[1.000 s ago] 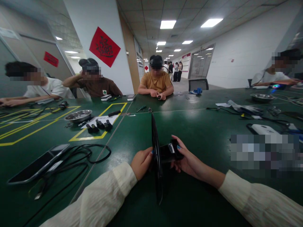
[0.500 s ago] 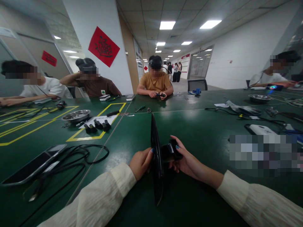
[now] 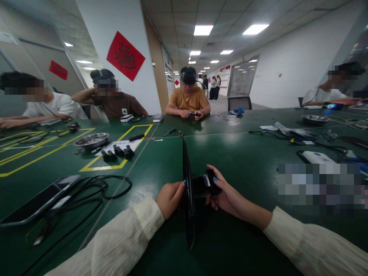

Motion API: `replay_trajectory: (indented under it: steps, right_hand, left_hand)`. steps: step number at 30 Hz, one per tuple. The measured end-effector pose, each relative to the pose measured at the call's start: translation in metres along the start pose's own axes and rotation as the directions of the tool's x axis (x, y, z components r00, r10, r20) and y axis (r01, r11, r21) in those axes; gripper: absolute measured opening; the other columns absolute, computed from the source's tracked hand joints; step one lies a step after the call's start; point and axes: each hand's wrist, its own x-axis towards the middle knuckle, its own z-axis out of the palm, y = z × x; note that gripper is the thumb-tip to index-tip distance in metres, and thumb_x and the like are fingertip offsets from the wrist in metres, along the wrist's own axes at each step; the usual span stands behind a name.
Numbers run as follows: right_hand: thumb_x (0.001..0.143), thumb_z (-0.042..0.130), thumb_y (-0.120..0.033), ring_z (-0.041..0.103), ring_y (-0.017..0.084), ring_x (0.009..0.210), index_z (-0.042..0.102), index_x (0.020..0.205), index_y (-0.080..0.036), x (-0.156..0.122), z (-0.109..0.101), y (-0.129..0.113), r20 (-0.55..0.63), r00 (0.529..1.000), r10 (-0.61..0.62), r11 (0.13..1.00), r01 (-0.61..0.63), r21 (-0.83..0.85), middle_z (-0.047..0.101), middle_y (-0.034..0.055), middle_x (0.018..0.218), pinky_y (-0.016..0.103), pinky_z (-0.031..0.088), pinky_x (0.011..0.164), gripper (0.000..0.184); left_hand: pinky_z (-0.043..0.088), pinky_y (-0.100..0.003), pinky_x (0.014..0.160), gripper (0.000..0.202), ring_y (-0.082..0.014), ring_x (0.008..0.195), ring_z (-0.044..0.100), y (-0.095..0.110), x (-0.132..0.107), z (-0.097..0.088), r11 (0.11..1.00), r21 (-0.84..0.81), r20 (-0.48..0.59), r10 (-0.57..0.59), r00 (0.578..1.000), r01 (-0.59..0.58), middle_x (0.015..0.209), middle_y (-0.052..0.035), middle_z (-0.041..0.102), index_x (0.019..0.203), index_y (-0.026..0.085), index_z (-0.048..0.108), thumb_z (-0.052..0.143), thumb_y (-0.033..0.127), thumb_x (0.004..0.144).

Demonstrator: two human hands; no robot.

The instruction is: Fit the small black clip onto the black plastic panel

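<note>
The left hand (image 3: 170, 198) pinched a thin black panel (image 3: 188, 184) seen nearly edge-on, and the right hand (image 3: 228, 193) was closed around the black mount (image 3: 213, 184) projecting from it. Panel and mount were near the middle of the worktop's near edge; whether they touched the surface could not be told. The green worktop (image 3: 244, 165) was glossy, crossed by pale seams and marked with yellow tape (image 3: 107, 168). Toward its near left corner lay a dark-screened device (image 3: 37, 201) beside coiled black cable (image 3: 130, 184). People sat along the far edge. Beyond stood a white pillar (image 3: 94, 23) bearing a red poster (image 3: 125, 56), glass doors (image 3: 243, 78) and lit ceiling panels (image 3: 203, 30).
</note>
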Motion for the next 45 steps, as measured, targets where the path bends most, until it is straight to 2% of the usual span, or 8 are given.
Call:
replay_trajectory:
  steps: [3,14,20,27,36,45]
  right_hand:
    - [0.084,0.039,-0.041,0.054,0.014,0.049,0.005,0.137,-0.035,-0.001,0.001,-0.001,-0.008,1.000,0.002,1.000,-0.002,0.004,0.060,0.0009,0.064,0.020,0.034,0.042,0.063]
    - [0.084,0.041,-0.042,0.055,0.013,0.049,0.005,0.136,-0.035,-0.001,0.000,-0.001,-0.010,1.000,0.002,1.000,-0.002,0.007,0.060,0.0003,0.064,0.020,0.034,0.042,0.064]
    - [0.082,0.043,-0.045,0.054,0.013,0.048,0.005,0.137,-0.034,-0.002,0.003,-0.003,-0.027,1.000,0.013,1.000,-0.013,-0.006,0.058,-0.0009,0.061,0.019,0.034,0.042,0.068]
    - [0.080,0.045,-0.045,0.052,0.012,0.046,0.004,0.136,-0.033,-0.003,0.006,-0.006,-0.036,0.999,0.010,1.000,-0.010,0.001,0.058,-0.0007,0.063,0.019,0.032,0.041,0.070]
    - [0.081,0.045,-0.046,0.053,0.013,0.048,0.006,0.136,-0.034,-0.001,0.003,-0.002,-0.039,0.999,0.012,1.000,-0.012,0.002,0.058,-0.0006,0.062,0.019,0.033,0.042,0.069]
    - [0.081,0.044,-0.045,0.052,0.013,0.050,0.007,0.136,-0.034,-0.001,0.002,-0.002,-0.043,0.999,0.025,1.000,-0.025,0.014,0.057,-0.0006,0.062,0.021,0.033,0.044,0.067]
  left_hand:
    - [0.035,-0.022,0.051,0.043,-0.0132,0.050,0.051,0.002,-0.001,-0.002,0.999,0.009,0.031,0.042,0.999,-0.043,0.049,-0.0011,0.053,0.058,0.016,0.050,0.025,0.037,0.086]
    - [0.036,-0.023,0.054,0.038,-0.0145,0.056,0.051,0.007,-0.002,-0.004,0.997,0.076,0.018,0.017,1.000,-0.019,0.058,-0.0030,0.056,0.063,0.016,0.049,0.026,0.037,0.085]
    - [0.035,-0.023,0.053,0.040,-0.0136,0.053,0.049,0.012,-0.002,-0.006,0.994,0.111,0.008,-0.006,1.000,0.005,0.055,-0.0031,0.055,0.060,0.017,0.046,0.023,0.035,0.086]
    - [0.033,-0.025,0.052,0.039,-0.0139,0.051,0.049,0.008,-0.002,-0.003,0.983,0.182,-0.023,0.000,1.000,0.004,0.055,-0.0024,0.053,0.063,0.018,0.043,0.021,0.040,0.086]
    - [0.034,-0.025,0.055,0.026,-0.0155,0.056,0.053,0.003,-0.005,-0.001,0.984,0.178,-0.018,0.001,1.000,0.003,0.061,-0.0024,0.056,0.071,0.019,0.044,0.027,0.035,0.083]
    - [0.034,-0.024,0.053,0.033,-0.0132,0.053,0.049,0.008,-0.003,-0.004,0.988,0.156,0.005,0.009,1.000,-0.010,0.057,-0.0018,0.054,0.063,0.018,0.044,0.025,0.033,0.085]
